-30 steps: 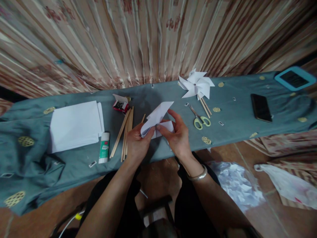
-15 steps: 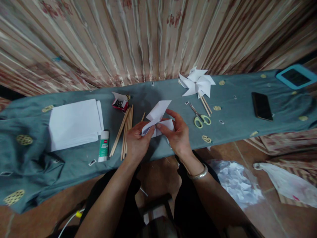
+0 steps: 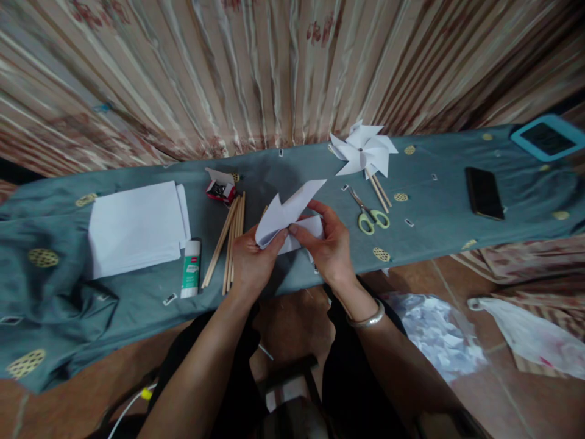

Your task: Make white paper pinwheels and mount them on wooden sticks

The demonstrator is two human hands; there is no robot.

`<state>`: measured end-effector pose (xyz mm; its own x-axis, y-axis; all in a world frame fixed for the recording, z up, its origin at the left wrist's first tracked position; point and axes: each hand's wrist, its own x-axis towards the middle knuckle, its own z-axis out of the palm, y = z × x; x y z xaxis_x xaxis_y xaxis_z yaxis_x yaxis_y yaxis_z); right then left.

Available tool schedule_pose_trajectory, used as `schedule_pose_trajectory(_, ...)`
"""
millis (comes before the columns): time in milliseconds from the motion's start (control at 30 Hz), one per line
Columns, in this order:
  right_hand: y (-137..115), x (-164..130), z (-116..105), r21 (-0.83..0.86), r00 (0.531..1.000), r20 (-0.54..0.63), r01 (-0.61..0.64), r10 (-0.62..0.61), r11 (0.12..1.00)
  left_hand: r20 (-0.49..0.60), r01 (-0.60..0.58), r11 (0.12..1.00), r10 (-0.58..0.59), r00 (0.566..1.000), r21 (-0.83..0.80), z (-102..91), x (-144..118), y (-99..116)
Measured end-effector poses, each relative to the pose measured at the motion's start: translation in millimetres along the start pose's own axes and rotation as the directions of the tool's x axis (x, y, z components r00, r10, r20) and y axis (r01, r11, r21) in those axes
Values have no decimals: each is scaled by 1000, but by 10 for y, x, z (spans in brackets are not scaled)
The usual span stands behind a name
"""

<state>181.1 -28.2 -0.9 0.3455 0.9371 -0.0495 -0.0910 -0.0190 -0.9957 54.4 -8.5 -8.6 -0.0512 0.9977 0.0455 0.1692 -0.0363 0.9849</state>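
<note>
Between my two hands is a white paper pinwheel [image 3: 289, 210] with folded, pointed blades, held just above the cloth. My left hand [image 3: 256, 261] pinches its left side, thumb near the middle. From the other side my right hand [image 3: 329, 247] grips it, thumb at the centre and fingers behind the paper. Wooden sticks [image 3: 232, 241] lie just left of my left hand. To the right of my right hand rest scissors [image 3: 371, 216] with pale green handles. Finished-looking white pinwheels [image 3: 364, 149] on sticks lie behind the scissors.
On the green cloth [image 3: 434, 213] at left are a stack of white paper [image 3: 137, 228], a glue stick [image 3: 191, 268] and a small red box [image 3: 221, 188] of dark metal pieces. A phone [image 3: 484, 194] and a blue-framed tablet [image 3: 548, 139] lie right. Below stands a bag of paper scraps [image 3: 439, 335].
The held paper has shifted in my fingers: a jagged-edged blade at the left has opened out upward, and the top point leans further right. Both hands stay nearly in place.
</note>
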Motion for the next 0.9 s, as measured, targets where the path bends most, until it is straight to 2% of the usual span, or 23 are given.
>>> schedule_pose_trajectory(100,-14,7,-20,-23,1000,5,7,-7,1000,-1,58,991,-59,998,-123,30,10,-23)
schedule_pose_trajectory(200,-35,12,-40,-27,1000,5,13,-13,1000,15,96,979,-95,995,-178,39,14,-18)
schedule_pose_trajectory(467,-9,2,-98,-40,999,34,10,-9,999,41,162,976,-158,987,-143,-3,14,14)
schedule_pose_trajectory(733,-19,-29,-140,-131,997,74,31,-21,991,91,222,962,-209,974,-161,-27,34,-34)
schedule_pose_trajectory(900,-59,-32,-153,-109,996,92,11,-1,994,124,261,937,-238,963,-233,-24,22,-27)
